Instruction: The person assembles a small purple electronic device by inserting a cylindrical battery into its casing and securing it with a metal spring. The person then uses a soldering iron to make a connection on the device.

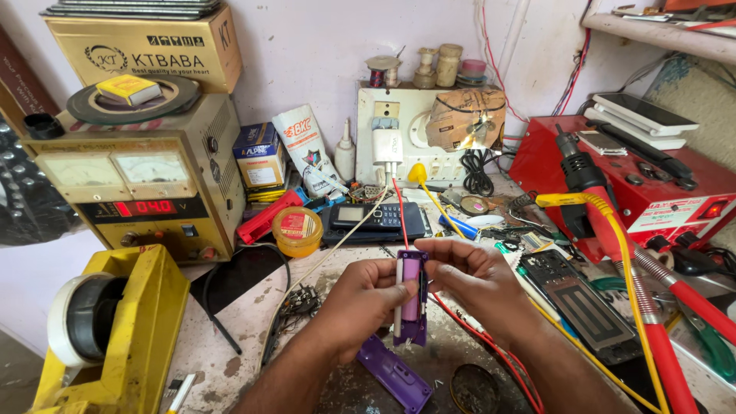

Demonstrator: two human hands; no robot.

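My left hand (360, 299) and my right hand (471, 280) hold a small purple case (412, 295) upright between them above the workbench. A pink cylindrical cell sits in the open case, with a white strip along its left side. My left fingers grip the case's left edge and my right fingers pinch its upper right edge. A red wire (400, 218) runs from the case's top toward the white switchboard (391, 134). The case's loose purple cover (395, 376) lies on the bench just below my hands.
A yellow power supply with meters (138, 180) and a yellow tape dispenser (115, 330) stand at the left. A keypad phone (372, 218), a round flux tin (297, 230), a red soldering station (644, 184), a red-handled iron (613, 238) and a phone frame (579, 303) crowd the bench.
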